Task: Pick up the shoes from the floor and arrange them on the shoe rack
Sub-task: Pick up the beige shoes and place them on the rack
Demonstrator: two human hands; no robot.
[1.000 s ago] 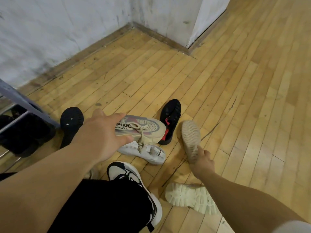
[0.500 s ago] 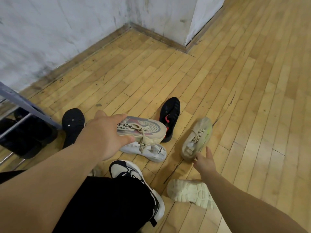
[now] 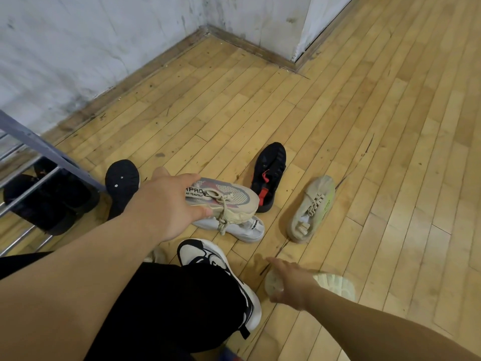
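Letting go of the beige-and-green sneaker (image 3: 312,209) is the fresh change: a second ago the right hand (image 3: 291,282) held it tipped with the sole showing, and now it lies upright on the wooden floor (image 3: 390,152) at about three o'clock from the middle of the view, free of any hand. That hand has dropped back toward five o'clock and now lies with loosely spread fingers over the toe end of a pale sole-up shoe (image 3: 338,285); no closed grip shows yet. The left hand (image 3: 169,204) has not shifted and keeps its thumb and fingers clamped on the heel end of the beige mesh sneaker (image 3: 229,196), held just above a white shoe (image 3: 247,229). The shoe rack (image 3: 39,147) stands at nine o'clock with dark shoes already on it. A black shoe with red trim (image 3: 269,175) lies at one o'clock of the held sneaker, and a black shoe (image 3: 121,181) sits beside the rack. By my reading, the person is pairing the two pale shoes before carrying anything over, so most of the task remains.
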